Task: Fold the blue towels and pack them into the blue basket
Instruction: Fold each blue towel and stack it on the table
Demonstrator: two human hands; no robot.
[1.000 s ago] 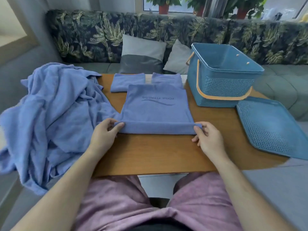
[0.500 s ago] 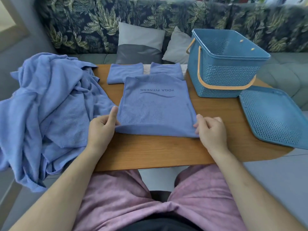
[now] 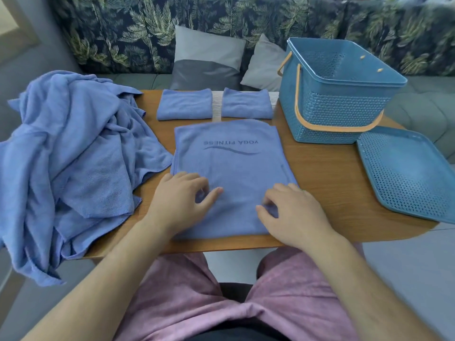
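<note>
A blue rectangular terry towel printed with "YOGA FITNESS" point(image 3: 229, 173) lies folded flat at the middle of the round-edged wooden table point(image 3: 332, 173), its near edge close to the table's front rim and its print upside down to the camera. Both hands are on the near half of this towel, apart from each other with bare cloth between them. The left hand point(image 3: 179, 198) rests on the cloth near the towel's left edge, fingers loosely bent and thumb stretched toward the middle, holding nothing. The right hand point(image 3: 293, 212) sits near the towel's right edge with thumb and bent fingers drawn close over a little fabric; I cannot tell whether it pinches the cloth or only touches it. Beyond the towel, two smaller folded blue towels point(image 3: 184, 104) point(image 3: 246, 103) lie side by side at the far edge of the table, a narrow gap between them. A loose heap of unfolded blue towels point(image 3: 73, 148) covers the table's left side and hangs over its edge. The blue perforated plastic basket point(image 3: 337, 94) stands open at the far right, its tan handle point(image 3: 332, 127) folded down against the wall, and nothing shows inside it. The basket's flat blue perforated lid point(image 3: 406, 173) lies just beside it, overhanging the right edge. Behind the table stands a leaf-patterned dark sofa point(image 3: 123, 28) with two grey cushions point(image 3: 206, 57). The person wears pink shorts point(image 3: 172, 303).
</note>
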